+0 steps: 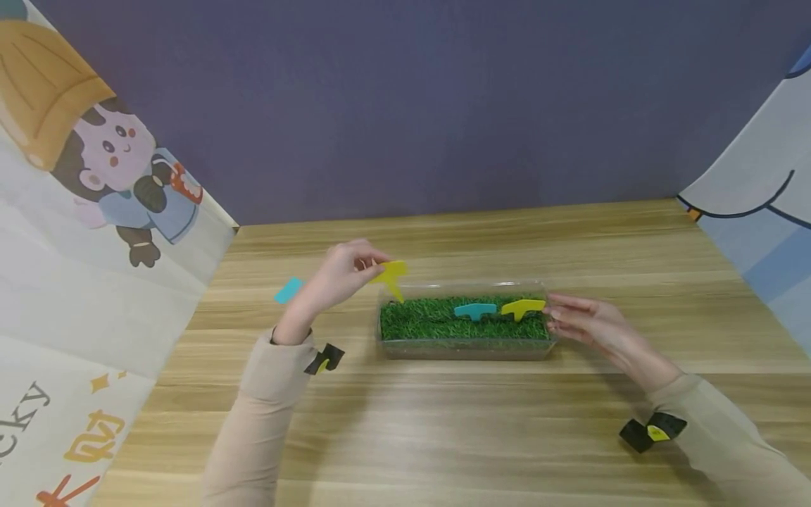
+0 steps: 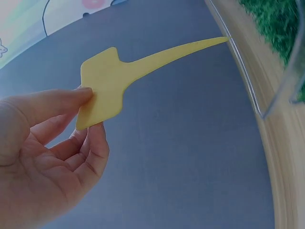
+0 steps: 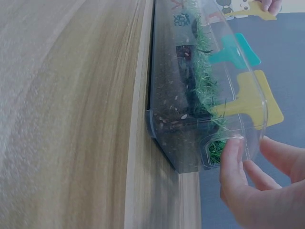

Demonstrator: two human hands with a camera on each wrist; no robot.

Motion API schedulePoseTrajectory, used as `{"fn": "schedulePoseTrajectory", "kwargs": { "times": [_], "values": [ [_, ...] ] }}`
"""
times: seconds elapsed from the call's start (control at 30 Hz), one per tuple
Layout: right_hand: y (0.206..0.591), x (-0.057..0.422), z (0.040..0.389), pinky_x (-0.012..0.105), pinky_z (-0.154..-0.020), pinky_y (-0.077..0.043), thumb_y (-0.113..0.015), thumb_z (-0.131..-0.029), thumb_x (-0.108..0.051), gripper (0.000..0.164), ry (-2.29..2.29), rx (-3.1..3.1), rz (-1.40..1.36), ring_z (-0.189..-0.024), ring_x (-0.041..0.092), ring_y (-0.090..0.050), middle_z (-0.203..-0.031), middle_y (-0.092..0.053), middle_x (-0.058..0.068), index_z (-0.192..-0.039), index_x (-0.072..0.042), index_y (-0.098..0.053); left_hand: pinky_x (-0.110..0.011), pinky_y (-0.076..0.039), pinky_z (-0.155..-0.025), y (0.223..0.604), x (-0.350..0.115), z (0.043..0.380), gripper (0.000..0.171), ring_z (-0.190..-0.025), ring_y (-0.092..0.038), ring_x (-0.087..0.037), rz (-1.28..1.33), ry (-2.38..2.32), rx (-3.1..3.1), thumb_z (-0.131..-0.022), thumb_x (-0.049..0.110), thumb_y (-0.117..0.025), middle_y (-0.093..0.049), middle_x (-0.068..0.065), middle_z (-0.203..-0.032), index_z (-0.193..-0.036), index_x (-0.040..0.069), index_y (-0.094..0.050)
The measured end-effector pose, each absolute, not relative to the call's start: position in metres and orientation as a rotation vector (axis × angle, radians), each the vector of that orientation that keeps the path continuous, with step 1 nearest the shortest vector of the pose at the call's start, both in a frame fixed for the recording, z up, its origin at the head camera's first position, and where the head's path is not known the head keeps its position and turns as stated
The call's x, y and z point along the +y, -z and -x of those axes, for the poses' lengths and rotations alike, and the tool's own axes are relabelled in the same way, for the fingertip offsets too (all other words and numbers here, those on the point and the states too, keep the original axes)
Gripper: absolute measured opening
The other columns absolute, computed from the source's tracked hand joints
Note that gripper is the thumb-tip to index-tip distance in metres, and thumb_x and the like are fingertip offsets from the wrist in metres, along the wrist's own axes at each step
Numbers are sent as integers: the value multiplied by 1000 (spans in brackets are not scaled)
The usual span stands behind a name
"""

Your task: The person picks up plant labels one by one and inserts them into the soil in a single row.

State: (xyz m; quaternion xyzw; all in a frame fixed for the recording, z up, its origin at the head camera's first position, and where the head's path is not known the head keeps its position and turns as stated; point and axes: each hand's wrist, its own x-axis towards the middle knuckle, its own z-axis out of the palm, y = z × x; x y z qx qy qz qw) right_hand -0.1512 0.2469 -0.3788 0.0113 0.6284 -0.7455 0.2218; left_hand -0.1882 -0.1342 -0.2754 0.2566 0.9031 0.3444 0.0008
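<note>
My left hand (image 1: 347,276) pinches the broad head of a yellow T-shaped plant label (image 2: 107,86) between thumb and fingers. Its narrow point hangs over the left end of a clear plastic planter box (image 1: 469,350) lined with green grass (image 1: 431,327). A teal plant label (image 1: 475,310) and a second yellow plant label (image 1: 523,308) stand upright in the grass, side by side towards the right. At the box's right end, my right hand (image 1: 592,325) holds the corner with thumb and fingers, as the right wrist view shows.
Another teal piece (image 1: 289,290) lies on the wooden table (image 1: 412,436), left of the box and partly behind my left wrist. A dark wall panel (image 1: 405,113) rises behind the table. Printed panels stand at both sides.
</note>
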Motion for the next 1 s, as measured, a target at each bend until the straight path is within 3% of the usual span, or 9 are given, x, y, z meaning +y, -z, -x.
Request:
{"fn": "schedulePoseTrajectory", "kwargs": {
  "times": [0.2, 0.57, 1.0],
  "values": [
    [379, 247, 151, 24, -83, -46, -58, -84, -7, 54, 2062, 1737, -32, -93, 14, -60, -98, -64, -5, -132, 0, -33, -25, -47, -68, 279, -123, 190, 19, -75, -54, -14, -837, -1084, 2795, -83, 3, -56, -61, -5, -85, -100, 2, -65],
    [379, 247, 150, 25, -83, -46, -58, -84, -6, 40, 2085, 1707, -23, -93, 14, -60, -99, -64, -4, -123, -10, -49, -23, -46, -65, 286, -107, 191, 19, -72, -53, -13, -869, -1030, 2762, -84, 4, -56, -61, -5, -86, -100, 3, -66],
    [379, 248, 150, 24, -84, -46, -58, -85, -7, 47, 2071, 1724, -20, -94, 13, -60, -100, -63, -5, -129, -5, -41, -19, -45, -62, 294, -91, 193, 19, -72, -52, -13, -903, -984, 2704, -84, 4, -57, -61, -5, -89, -101, 3, -65]
  ]
}}
